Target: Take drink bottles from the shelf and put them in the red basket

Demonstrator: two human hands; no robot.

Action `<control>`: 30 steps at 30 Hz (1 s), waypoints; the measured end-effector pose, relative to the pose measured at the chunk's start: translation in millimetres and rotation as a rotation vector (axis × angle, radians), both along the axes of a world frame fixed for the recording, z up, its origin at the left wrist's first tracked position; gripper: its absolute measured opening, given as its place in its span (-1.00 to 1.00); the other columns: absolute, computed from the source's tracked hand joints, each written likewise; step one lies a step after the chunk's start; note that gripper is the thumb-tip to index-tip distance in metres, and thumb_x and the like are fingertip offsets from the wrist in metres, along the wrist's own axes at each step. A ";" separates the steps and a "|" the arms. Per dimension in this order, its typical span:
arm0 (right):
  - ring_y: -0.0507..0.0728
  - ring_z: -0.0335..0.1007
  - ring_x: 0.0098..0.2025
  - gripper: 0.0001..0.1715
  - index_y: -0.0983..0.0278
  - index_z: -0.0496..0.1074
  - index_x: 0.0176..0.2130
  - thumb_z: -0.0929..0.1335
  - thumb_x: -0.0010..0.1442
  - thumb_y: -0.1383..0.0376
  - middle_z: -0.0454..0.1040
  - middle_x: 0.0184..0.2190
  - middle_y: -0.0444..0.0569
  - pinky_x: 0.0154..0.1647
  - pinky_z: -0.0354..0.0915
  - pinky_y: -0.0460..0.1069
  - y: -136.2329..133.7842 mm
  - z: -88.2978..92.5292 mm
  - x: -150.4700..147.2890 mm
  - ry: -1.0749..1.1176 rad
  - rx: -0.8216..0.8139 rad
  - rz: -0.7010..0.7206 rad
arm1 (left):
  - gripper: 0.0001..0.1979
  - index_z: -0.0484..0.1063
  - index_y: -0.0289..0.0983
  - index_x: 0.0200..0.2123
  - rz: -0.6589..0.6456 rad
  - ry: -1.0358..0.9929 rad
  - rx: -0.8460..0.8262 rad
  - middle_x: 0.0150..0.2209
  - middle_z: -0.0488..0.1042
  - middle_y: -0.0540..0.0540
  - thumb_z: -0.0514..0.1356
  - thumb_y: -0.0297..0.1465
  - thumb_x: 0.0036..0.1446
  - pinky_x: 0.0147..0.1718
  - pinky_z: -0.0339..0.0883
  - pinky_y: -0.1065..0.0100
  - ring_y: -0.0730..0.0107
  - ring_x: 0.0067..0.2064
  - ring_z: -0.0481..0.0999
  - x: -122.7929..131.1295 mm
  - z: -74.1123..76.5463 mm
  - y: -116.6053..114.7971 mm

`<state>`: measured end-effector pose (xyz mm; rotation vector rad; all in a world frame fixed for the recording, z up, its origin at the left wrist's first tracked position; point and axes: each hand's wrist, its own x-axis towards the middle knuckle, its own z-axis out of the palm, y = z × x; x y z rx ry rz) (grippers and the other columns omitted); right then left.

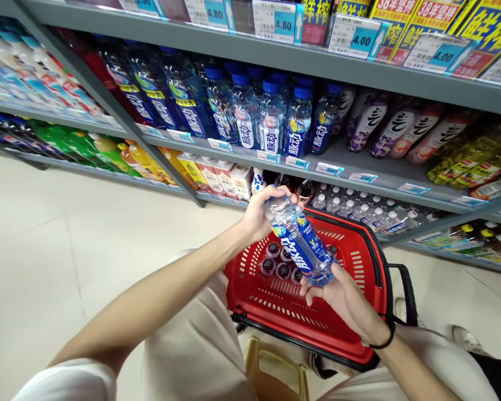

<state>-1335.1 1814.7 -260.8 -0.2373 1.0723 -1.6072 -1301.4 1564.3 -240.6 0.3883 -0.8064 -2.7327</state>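
Note:
A clear drink bottle with a blue label (pixel 303 248) is held tilted between both my hands, above a red shopping basket (pixel 365 312). My left hand (pixel 262 214) is closed around its upper-left end. At its lower-right end, the thumb and fingers of my right hand (pixel 340 292) grip it. Whether a second bottle lies pressed against it, I cannot tell. Below it in the basket stand several small bottles with dark caps (pixel 283 270), partly hidden by the held bottle.
Matching blue-labelled bottles (pixel 271 120) line the shelf ahead, beside purple-and-white labelled bottles (pixel 369 125). Cartons (pixel 221 175) and white-capped bottles (pixel 359 209) fill the bottom shelf. A black basket handle (pixel 407 292) sticks out right. A yellowish stool (pixel 254 365) is between my legs; another person's shoe (pixel 465 337) shows right.

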 end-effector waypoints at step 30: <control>0.36 0.42 0.08 -0.17 0.15 0.30 0.20 0.62 0.04 0.25 0.40 0.02 0.11 0.07 0.43 0.26 11.6 -21.8 2.1 1.464 0.270 -0.411 | -0.90 0.47 -0.31 -0.44 0.076 -0.100 0.060 -0.45 0.53 -0.02 0.30 -0.42 -0.09 -0.13 0.50 0.23 0.33 -0.33 0.58 -4.5 -3.8 6.2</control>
